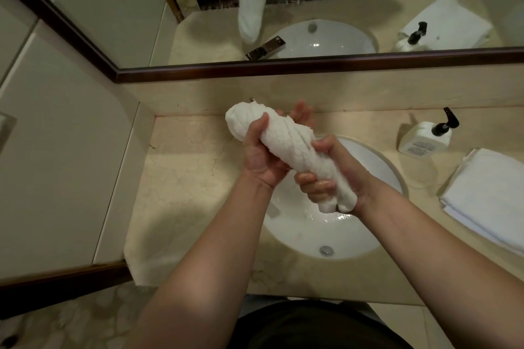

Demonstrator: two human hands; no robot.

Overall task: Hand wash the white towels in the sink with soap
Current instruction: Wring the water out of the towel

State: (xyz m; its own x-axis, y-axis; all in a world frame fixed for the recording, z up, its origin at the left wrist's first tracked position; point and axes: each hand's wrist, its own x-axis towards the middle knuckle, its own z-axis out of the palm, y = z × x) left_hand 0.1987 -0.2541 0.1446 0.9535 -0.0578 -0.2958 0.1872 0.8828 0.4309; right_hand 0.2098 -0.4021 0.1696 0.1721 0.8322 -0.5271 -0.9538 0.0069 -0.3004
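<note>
Both hands' grip on twisted towel (286, 147), over sink (380, 224)

Round white basin (377, 178) sits in beige marble worktop (181, 173). Right of it: white pump soap bottle (425, 140); nearer, folded white towel (490, 195). Twisted white towel (286, 147) above basin.

A dark-framed mirror (312, 66) runs along the far wall above the beige marble counter (175, 178). Pale wall panels (56, 150) stand at left.
</note>
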